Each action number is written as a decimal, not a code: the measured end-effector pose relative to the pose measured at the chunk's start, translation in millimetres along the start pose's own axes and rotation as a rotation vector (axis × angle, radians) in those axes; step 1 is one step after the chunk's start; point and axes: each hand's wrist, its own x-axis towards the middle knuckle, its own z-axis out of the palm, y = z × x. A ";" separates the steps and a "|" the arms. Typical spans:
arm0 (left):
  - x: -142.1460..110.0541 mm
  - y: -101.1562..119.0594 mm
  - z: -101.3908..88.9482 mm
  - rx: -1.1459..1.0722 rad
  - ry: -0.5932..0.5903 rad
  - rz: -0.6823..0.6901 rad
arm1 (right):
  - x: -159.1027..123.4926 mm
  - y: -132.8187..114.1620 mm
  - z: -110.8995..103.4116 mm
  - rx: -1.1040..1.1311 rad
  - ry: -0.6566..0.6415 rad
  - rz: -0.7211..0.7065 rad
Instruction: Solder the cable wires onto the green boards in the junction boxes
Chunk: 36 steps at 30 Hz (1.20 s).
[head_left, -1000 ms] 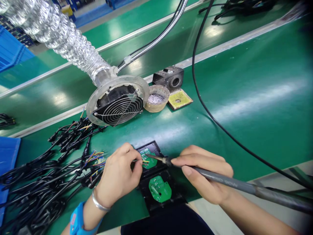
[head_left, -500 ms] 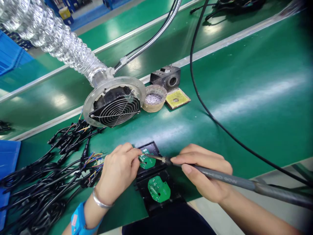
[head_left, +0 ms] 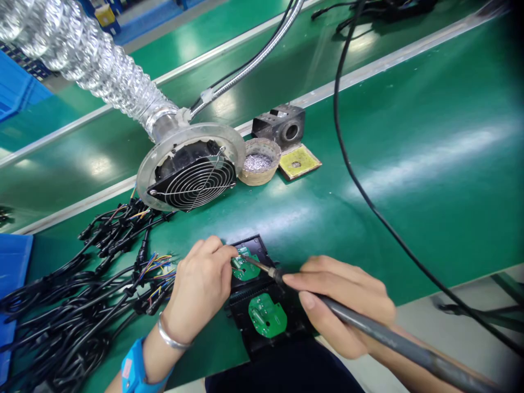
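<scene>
While gripping a soldering iron (head_left: 380,332) in the curled fingers (head_left: 315,283) of the right hand (head_left: 356,289), have its tip on or just above the upper circuit board (head_left: 246,271); cannot tell which. With the left hand (head_left: 202,281) drawn to a pinch at that board's left edge, cannot tell whether grasping anything. Can see that board in a black shell (head_left: 256,243) on the green bench (head_left: 295,218), just beyond a lower circuit board (head_left: 268,316) in another black casing (head_left: 243,319).
</scene>
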 end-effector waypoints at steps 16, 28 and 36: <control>-0.6 5.8 3.1 -0.013 0.001 -0.103 | -13.1 -3.1 0.3 -0.159 0.025 -0.087; -1.0 4.7 -1.4 -0.036 -0.032 -0.058 | -8.1 -5.7 -7.4 -0.014 0.115 0.080; -6.5 -3.5 -6.1 -0.079 -0.031 0.029 | -4.7 -7.1 -4.7 0.032 0.108 0.088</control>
